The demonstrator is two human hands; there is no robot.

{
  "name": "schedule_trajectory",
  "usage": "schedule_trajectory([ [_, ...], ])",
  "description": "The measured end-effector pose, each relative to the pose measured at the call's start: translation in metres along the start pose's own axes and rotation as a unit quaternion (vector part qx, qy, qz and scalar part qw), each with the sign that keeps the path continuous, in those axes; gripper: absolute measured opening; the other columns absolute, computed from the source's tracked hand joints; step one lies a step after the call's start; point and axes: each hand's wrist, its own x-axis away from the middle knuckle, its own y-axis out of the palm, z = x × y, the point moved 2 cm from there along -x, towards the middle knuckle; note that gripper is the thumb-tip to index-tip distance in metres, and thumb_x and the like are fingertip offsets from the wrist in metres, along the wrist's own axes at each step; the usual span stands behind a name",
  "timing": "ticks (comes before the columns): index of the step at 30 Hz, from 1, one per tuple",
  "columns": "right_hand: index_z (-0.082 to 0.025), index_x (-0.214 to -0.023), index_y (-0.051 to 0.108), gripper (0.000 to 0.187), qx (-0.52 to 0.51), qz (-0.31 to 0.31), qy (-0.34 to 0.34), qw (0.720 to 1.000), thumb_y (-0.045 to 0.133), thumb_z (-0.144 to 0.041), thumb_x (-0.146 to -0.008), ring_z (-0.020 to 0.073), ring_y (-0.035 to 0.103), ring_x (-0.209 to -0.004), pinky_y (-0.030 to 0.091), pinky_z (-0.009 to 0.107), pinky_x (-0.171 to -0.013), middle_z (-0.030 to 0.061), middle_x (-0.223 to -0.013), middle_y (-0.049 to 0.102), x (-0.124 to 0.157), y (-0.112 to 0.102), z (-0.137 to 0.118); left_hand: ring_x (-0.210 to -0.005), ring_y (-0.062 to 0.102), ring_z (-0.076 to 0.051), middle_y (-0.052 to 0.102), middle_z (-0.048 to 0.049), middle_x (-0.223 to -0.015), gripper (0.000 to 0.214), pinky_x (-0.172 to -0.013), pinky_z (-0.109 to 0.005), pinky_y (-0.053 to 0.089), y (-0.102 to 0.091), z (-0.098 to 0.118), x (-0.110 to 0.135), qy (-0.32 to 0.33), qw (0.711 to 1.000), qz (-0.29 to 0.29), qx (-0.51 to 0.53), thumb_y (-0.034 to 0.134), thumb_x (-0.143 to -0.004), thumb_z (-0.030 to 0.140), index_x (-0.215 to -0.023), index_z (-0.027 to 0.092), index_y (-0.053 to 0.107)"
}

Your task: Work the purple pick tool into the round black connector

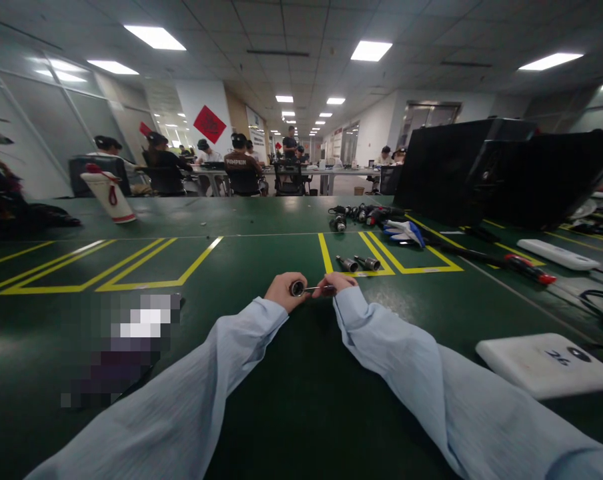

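Both my arms in light blue sleeves reach out over the green table (261, 267). My left hand (283, 291) is closed around a small round metal socket (297, 288). My right hand (337, 283) pinches a thin metal rod (317, 289) that points into the socket. The two hands almost touch, just above the table. Two more metal sockets (359, 263) lie on the table just beyond my right hand, inside a yellow-taped box.
Further back lie several sockets and tools (354, 215), a blue-white glove (404, 232) and a red-handled screwdriver (524, 269). White flat boxes (546, 363) sit at right, black cases (501, 170) behind. A white cup (110, 195) stands far left. Several people sit at distant desks.
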Motion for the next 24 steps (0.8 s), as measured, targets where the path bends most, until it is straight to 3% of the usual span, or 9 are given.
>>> schedule_trajectory([
  [5,-0.015,-0.051,0.056,0.025,-0.053,-0.015,0.039,0.998,0.042,-0.020,-0.072,0.0115,0.054,-0.040,0.043,0.023,-0.049,0.0021,-0.040,0.059,-0.0052,-0.0001,0.0072,-0.051,0.043,-0.008,0.046,0.0033,-0.055,0.008,-0.047,-0.018,0.034,0.0003,0.0005,-0.0003,-0.004,0.999,-0.008,0.040,0.056,-0.055,0.016,-0.059,0.013,0.049],
  [10,-0.015,-0.054,0.056,0.026,-0.081,-0.020,0.036,0.996,0.041,-0.021,-0.074,0.0123,0.057,-0.046,0.044,0.023,-0.049,0.0033,-0.045,0.062,-0.0035,0.0007,0.0061,-0.051,0.041,-0.008,0.046,0.0035,-0.055,0.014,-0.048,-0.019,0.034,-0.0007,-0.0010,-0.0014,-0.019,0.995,0.009,0.096,0.059,-0.054,0.018,-0.060,0.013,0.047],
  [15,-0.015,-0.053,0.058,0.021,-0.065,-0.028,0.006,0.997,0.049,-0.024,-0.070,0.0115,0.055,-0.044,0.043,0.022,-0.047,0.0022,-0.045,0.062,-0.0037,-0.0019,0.0037,-0.053,0.043,-0.009,0.046,0.0026,-0.056,0.012,-0.049,-0.020,0.034,-0.0018,-0.0025,-0.0010,-0.029,0.998,0.042,0.043,0.058,-0.055,0.020,-0.059,0.013,0.049],
  [24,-0.014,-0.054,0.059,0.021,-0.066,-0.059,0.017,0.996,0.053,-0.029,-0.067,0.0117,0.055,-0.043,0.043,0.023,-0.046,0.0026,-0.046,0.062,-0.0062,0.0009,0.0114,-0.052,0.041,-0.009,0.044,0.0030,-0.054,0.011,-0.049,-0.020,0.033,-0.0024,0.0005,-0.0011,-0.018,0.999,0.026,0.042,0.056,-0.055,0.020,-0.056,0.013,0.048],
])
